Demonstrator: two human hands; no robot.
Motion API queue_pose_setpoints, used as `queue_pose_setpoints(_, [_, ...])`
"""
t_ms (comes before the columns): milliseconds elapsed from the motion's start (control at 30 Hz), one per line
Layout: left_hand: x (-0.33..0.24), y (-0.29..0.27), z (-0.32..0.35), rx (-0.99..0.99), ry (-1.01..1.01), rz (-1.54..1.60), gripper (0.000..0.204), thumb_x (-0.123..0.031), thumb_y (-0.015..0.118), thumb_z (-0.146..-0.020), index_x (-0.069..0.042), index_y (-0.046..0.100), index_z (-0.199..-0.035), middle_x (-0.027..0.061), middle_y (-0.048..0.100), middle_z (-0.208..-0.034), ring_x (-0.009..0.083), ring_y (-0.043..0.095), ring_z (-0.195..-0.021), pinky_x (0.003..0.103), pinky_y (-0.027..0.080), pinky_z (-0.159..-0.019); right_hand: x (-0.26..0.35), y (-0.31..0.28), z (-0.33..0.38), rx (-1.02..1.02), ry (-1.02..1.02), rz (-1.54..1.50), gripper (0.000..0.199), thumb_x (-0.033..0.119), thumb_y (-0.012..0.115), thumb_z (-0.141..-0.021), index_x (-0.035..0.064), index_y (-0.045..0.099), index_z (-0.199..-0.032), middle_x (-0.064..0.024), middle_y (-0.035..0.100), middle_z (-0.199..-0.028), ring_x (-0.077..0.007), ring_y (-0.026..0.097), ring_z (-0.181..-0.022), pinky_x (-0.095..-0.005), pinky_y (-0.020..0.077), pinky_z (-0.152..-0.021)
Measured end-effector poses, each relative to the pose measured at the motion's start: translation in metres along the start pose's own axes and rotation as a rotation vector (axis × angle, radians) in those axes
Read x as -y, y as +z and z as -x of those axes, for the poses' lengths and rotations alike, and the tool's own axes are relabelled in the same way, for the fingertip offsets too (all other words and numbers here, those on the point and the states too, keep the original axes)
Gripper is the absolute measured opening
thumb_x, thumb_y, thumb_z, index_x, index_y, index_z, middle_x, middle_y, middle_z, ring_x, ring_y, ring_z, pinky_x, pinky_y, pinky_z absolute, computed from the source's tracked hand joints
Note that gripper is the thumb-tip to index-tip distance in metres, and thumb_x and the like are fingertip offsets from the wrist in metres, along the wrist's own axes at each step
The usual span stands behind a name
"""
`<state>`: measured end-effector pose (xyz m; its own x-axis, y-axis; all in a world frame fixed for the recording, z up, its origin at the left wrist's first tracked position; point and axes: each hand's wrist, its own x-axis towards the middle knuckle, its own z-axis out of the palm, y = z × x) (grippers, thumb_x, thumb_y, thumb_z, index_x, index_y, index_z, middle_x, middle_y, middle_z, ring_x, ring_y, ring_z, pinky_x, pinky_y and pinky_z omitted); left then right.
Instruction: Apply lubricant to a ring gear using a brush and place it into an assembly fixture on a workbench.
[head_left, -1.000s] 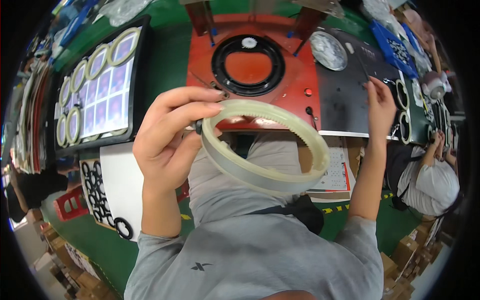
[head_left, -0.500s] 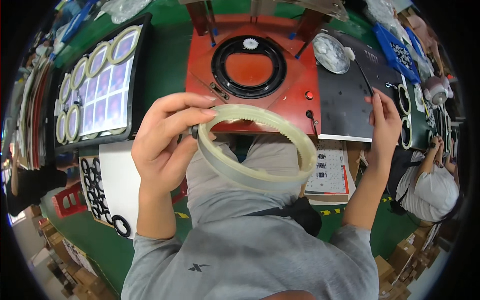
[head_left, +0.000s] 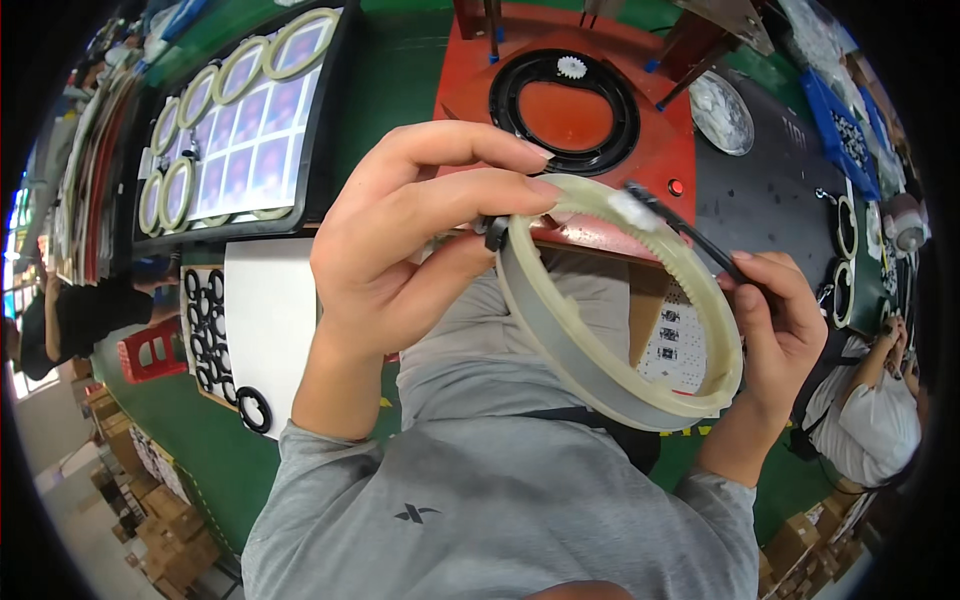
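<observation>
Green matting covered the workbench, and a red metal fixture plate with a black oval seat served as our landmark. Nearer to us than that plate, at chest height, we held the cream-coloured plastic ring with moulded inner teeth. Our left hand was closed on its rim on the side towards the black tray of finished rings, thumb beneath and fingers over the top edge. Our right hand pinched a thin black brush-like tool, whose white tip touched the toothed edge nearest the plate; whether that hand also touched the ring, we could not tell.

We judged the ring light, thin-walled and somewhat flexible, with a smooth outer band and a fine-toothed inner face. A grip on the smooth rim, not the teeth, seemed safest, since squeezing across the diameter could distort it. A white sheet carrying small black rubber rings lay below the tray.
</observation>
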<state>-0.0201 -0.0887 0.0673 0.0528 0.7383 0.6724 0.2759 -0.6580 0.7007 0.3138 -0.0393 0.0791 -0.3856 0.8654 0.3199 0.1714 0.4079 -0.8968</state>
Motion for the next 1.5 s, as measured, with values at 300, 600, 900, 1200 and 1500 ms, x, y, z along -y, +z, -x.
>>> queue_pose_setpoints(300, [-0.004,0.000,0.010,-0.062,0.003,0.023,0.042,0.020,0.064,-0.074,0.007,0.075,-0.113,0.0233,0.066,-0.123,0.0275,0.071,-0.105,0.032,0.060,-0.083,0.014,0.022,-0.028,0.157,-0.245,0.175,0.027,-0.012,0.073,-0.086,-0.0044,0.076,-0.112,-0.0140,0.074,-0.099,-0.0207,0.069,-0.084,-0.0280,0.0524,-0.070])
queue_pose_setpoints(600, [-0.008,-0.010,0.003,0.003,0.130,-0.088,0.040,0.018,0.067,-0.073,0.010,0.072,-0.112,0.0257,0.070,-0.117,0.0328,0.074,-0.104,0.035,0.064,-0.084,0.078,-0.007,-0.022,0.285,-0.285,0.693,0.033,-0.015,0.067,-0.084,-0.0076,0.072,-0.115,-0.0164,0.067,-0.096,-0.0202,0.062,-0.077,-0.0276,0.0477,-0.065])
queue_pose_setpoints(900, [-0.026,0.001,-0.014,0.346,0.395,-0.338,0.034,0.002,0.077,-0.070,0.010,0.071,-0.103,0.0212,0.073,-0.103,0.0361,0.075,-0.096,0.043,0.065,-0.081,0.124,-0.028,-0.032,0.650,-0.155,0.933,0.032,0.008,0.074,-0.078,-0.0046,0.074,-0.107,-0.0117,0.066,-0.090,-0.0224,0.063,-0.079,-0.0325,0.0471,-0.065])
queue_pose_setpoints(1200, [-0.040,0.003,-0.018,0.488,0.618,-0.528,0.033,0.001,0.083,-0.071,0.002,0.074,-0.103,0.0127,0.072,-0.105,0.0307,0.074,-0.100,0.036,0.066,-0.081,0.058,-0.064,-0.063,0.915,-0.013,0.173,0.033,0.029,0.073,-0.095,-0.0031,0.082,-0.096,-0.0123,0.069,-0.069,-0.0173,0.062,-0.050,-0.0302,0.0452,-0.047])
queue_pose_setpoints(1500, [-0.014,-0.024,-0.015,0.386,0.379,-0.519,0.034,0.000,0.075,-0.072,0.007,0.073,-0.105,0.0211,0.073,-0.108,0.0369,0.073,-0.097,0.041,0.062,-0.082,-0.084,-0.081,-0.021,-0.258,0.431,-0.226,0.034,0.019,0.060,-0.109,0.0006,0.064,-0.137,-0.0042,0.072,-0.103,-0.0010,0.042,-0.064,-0.0183,0.0340,-0.060])
